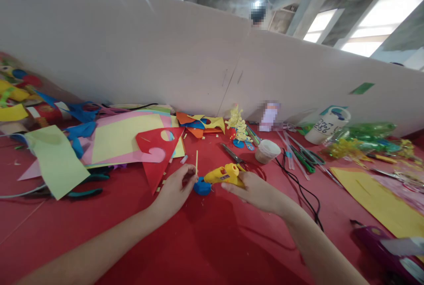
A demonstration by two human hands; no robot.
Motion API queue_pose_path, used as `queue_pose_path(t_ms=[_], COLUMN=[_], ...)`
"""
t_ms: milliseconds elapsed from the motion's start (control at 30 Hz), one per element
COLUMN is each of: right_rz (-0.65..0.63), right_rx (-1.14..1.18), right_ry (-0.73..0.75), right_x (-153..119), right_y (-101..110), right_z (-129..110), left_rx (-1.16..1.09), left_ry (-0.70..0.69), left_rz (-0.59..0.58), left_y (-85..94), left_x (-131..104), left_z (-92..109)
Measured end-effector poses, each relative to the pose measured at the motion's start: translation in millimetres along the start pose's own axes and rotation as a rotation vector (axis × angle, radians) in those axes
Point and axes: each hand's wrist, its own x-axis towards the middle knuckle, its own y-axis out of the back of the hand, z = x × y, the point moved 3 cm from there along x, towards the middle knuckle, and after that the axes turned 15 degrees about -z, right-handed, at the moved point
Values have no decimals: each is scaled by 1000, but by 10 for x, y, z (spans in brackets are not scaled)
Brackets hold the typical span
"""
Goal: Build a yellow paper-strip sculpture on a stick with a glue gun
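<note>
My left hand (178, 188) pinches a thin pale-yellow strip (196, 162), which stands upright between the fingertips. Just right of those fingers, a small blue piece (202, 186) rests on the red table (159, 241). A yellow glue gun (222, 174) is in my right hand (253, 190), its nozzle pointing left, close above the blue piece. Whether the nozzle touches the blue piece I cannot tell. Behind the glue gun lie scissors (232, 152) with their blades pointing back left.
Coloured sheets (115, 137) and a red cut sheet (157, 144) lie left. Behind are a yellow fringed craft (236, 121) and a paper cup (266, 151). A black cable (304, 190), a white cup (326, 126), yellow sheets (374, 196) and a purple tool (374, 241) are right.
</note>
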Motion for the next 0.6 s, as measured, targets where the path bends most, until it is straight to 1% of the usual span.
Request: queue_pose_path(t_ms=[67,200,433,600], right_rz=[14,-30,-69,-40], right_rx=[-15,-29,52,61], right_ry=[43,19,120,146], right_x=[-10,-21,-23,-27], right_y=[-7,-30,-56,-91], right_z=[-26,-12,19,16], left_rx=[32,93,111,113], left_ry=[12,28,47,49], left_rz=[-9,-25,-47,-53], left_y=[-9,-17,-10,-15], left_x=[0,3,-2,5], left_z=[1,6,17,2])
